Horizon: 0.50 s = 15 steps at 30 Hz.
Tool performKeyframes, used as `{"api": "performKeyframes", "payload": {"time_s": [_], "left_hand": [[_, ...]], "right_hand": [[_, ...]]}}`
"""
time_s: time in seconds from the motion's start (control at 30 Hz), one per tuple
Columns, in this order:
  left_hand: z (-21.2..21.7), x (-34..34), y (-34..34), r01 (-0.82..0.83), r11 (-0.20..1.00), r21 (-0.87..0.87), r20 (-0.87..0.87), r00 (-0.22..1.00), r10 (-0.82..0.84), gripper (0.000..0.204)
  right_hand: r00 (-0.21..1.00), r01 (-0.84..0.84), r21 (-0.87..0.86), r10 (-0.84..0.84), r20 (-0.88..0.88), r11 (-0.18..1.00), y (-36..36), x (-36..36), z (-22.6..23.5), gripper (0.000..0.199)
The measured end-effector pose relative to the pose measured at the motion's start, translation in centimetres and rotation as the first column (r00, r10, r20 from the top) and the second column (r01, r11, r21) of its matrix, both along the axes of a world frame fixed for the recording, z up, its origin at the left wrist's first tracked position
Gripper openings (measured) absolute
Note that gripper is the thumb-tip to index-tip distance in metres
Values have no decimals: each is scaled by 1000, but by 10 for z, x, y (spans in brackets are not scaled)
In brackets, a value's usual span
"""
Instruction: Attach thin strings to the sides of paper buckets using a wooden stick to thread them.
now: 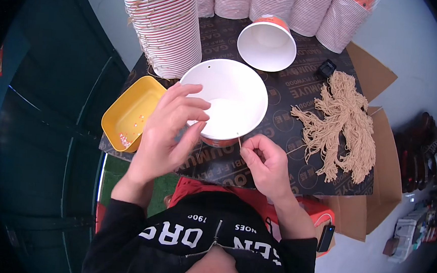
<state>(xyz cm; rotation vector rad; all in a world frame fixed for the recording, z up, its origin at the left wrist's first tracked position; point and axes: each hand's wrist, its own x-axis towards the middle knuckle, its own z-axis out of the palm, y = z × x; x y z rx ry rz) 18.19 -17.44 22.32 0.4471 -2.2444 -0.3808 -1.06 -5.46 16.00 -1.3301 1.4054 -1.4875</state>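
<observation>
A white-lined paper bucket [244,90] with an orange outside stands before me, its mouth tilted toward me. One small punched hole shows at its far rim and another at its near rim. My right hand [266,165] pinches a thin tan string [240,142] between thumb and forefinger, just below the near hole; whether the string passes through it is too small to tell. Over the bucket's left side my left hand [171,125] is raised, its fingers apart and holding nothing. To the right lies a loose bundle of tan strings [348,125].
A yellow plastic tub [143,90] with small red-and-white scraps sits at the left. Behind it rises a tall stack of paper buckets [165,34] with strings hanging from it. Another bucket [268,46] lies tipped farther back, before wrapped stacks [271,3]. A small black object [326,68] is near the strings.
</observation>
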Motion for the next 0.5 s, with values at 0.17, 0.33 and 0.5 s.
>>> {"api": "performKeyframes", "payload": {"time_s": [0.17, 0.33, 0.5], "left_hand": [[29, -13, -17, 178, 966, 187, 219, 951, -217, 29], [34, -34, -36, 363, 901, 238, 423, 796, -433, 41], [18, -47, -49, 487, 841, 237, 453, 710, -539, 27]], "right_hand": [[1000, 11, -10, -11, 6, 1000, -5, 1, 0, 5], [997, 59, -55, -62, -48, 997, -7, 3, 3, 6], [994, 62, -94, -70, -84, 994, -9, 3, 3, 6]]}}
